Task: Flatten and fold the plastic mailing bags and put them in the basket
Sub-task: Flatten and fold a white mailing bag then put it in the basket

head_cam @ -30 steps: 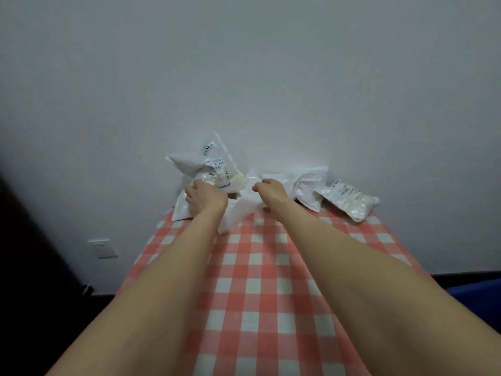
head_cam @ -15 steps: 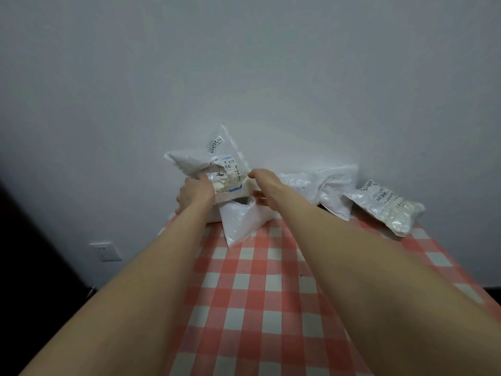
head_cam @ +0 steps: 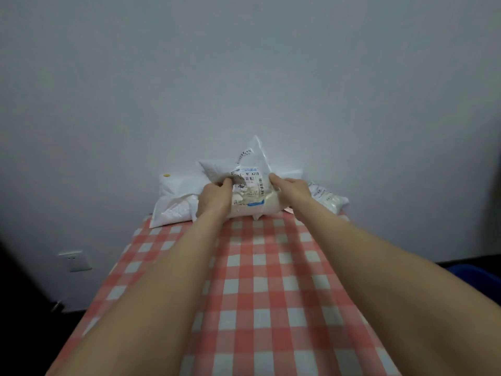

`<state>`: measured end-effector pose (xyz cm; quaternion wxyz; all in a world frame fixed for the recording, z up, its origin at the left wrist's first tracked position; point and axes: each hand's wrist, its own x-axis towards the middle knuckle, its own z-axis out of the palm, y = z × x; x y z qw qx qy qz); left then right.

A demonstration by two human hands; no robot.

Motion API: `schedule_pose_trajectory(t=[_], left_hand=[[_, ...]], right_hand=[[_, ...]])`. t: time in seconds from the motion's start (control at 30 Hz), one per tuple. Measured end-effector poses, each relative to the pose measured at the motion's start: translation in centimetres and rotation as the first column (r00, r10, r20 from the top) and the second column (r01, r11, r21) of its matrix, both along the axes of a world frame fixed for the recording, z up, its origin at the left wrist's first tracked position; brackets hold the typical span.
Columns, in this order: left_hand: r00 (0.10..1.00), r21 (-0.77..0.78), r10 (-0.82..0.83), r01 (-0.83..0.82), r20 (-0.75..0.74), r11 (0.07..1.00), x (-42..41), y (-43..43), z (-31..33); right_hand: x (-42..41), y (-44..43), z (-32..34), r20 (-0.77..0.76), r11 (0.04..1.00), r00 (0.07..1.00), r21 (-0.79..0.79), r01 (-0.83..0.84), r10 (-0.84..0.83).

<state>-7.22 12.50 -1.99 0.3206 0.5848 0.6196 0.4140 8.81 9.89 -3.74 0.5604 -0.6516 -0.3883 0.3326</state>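
risk: we reckon the crumpled white-and-clear plastic mailing bag with printed label (head_cam: 248, 183) slips free or drags the neighbouring white plastic bag (head_cam: 176, 199), slick film, trapped air | look: puffed, creased, unfolded | left grip (head_cam: 214, 198), right grip (head_cam: 294, 191) pinch its ends | where: far end of red-checked worktop (head_cam: 271, 280), by wall

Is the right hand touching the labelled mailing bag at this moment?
Touching. The head view shows the right hand gripping the labelled mailing bag at its right edge; the left hand grips the other side.
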Motion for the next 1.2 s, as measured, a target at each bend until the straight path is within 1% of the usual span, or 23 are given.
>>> schedule_pose_trajectory(t=[0.07, 0.13, 0.2, 0.27, 0.4, 0.5, 0.57, 0.63, 0.67, 0.73, 0.83, 0.93, 0.97, 1.07, 1.13, 1.2], left_hand=[[0.994, -0.051, -0.082, 0.086, 0.07, 0.995, 1.7, -2.4, -0.9], [0.982, -0.13, -0.117, 0.136, 0.145, 0.982, 3.2, -4.3, -2.0], [0.943, -0.202, -0.177, 0.238, 0.281, 0.95, 4.5, -5.4, -3.5], [0.893, -0.209, -0.233, 0.33, 0.385, 0.921, 5.6, -7.3, -4.0], [0.906, -0.224, -0.218, 0.312, 0.362, 0.923, 6.8, -11.0, -4.5], [0.906, -0.239, -0.219, 0.317, 0.363, 0.918, 7.0, -12.4, -5.2], [0.907, -0.262, -0.183, 0.295, 0.378, 0.919, 7.0, -12.5, -5.7], [0.906, -0.25, -0.115, 0.231, 0.407, 0.94, 6.9, -12.4, -5.7], [0.907, -0.23, -0.094, 0.203, 0.41, 0.952, 6.9, -12.6, -5.5], [0.924, -0.196, -0.103, 0.185, 0.368, 0.963, 6.8, -13.1, -5.0], [0.932, -0.201, -0.152, 0.226, 0.329, 0.953, 6.7, -14.2, -4.7], [0.932, -0.206, -0.219, 0.284, 0.289, 0.936, 6.8, -14.7, -4.5], [0.925, -0.2, -0.231, 0.298, 0.302, 0.933, 6.8, -14.9, -4.3], [0.901, -0.172, -0.251, 0.326, 0.354, 0.929, 6.8, -15.1, -4.2], [0.916, -0.137, -0.231, 0.288, 0.328, 0.948, 6.9, -14.9, -4.4], [0.94, -0.07, -0.163, 0.192, 0.299, 0.979, 6.8, -14.4, -4.8]], right_hand=[[1.6, -3.1, -0.2, 0.008, 1.0, 1.0, 0.014, 0.015, -0.015], [2.9, -5.8, -1.0, 0.03, 0.999, 0.998, 0.005, 0.048, -0.048], [3.9, -8.1, -1.9, 0.014, 0.997, 0.997, -0.017, 0.075, -0.075], [4.7, -10.2, -2.9, 0.001, 0.992, 0.994, -0.048, 0.114, -0.114], [5.9, -13.1, -5.2, -0.094, 0.979, 0.977, -0.081, 0.185, -0.192], [6.5, -15.1, -6.4, -0.122, 0.97, 0.966, -0.116, 0.213, -0.227], [6.7, -16.6, -6.4, -0.154, 0.964, 0.956, -0.135, 0.231, -0.25], [7.2, -17.6, -6.4, -0.205, 0.962, 0.943, -0.135, 0.238, -0.263], [7.3, -18.1, -6.2, -0.226, 0.961, 0.937, -0.133, 0.242, -0.267], [7.2, -19.0, -5.6, -0.252, 0.963, 0.933, -0.145, 0.226, -0.257], [6.5, -20.6, -3.9, -0.304, 0.978, 0.93, -0.105, 0.181, -0.205], [6.5, -21.2, -2.8, -0.315, 0.972, 0.92, -0.069, 0.223, -0.233], [6.5, -21.2, -2.6, -0.315, 0.97, 0.917, -0.06, 0.237, -0.244], [6.6, -20.7, -2.6, -0.254, 0.955, 0.921, -0.12, 0.273, -0.295], [6.5, -20.3, -2.9, -0.238, 0.944, 0.915, -0.139, 0.301, -0.327], [6.7, -19.8, -3.4, -0.263, 0.933, 0.896, -0.138, 0.332, -0.357]])
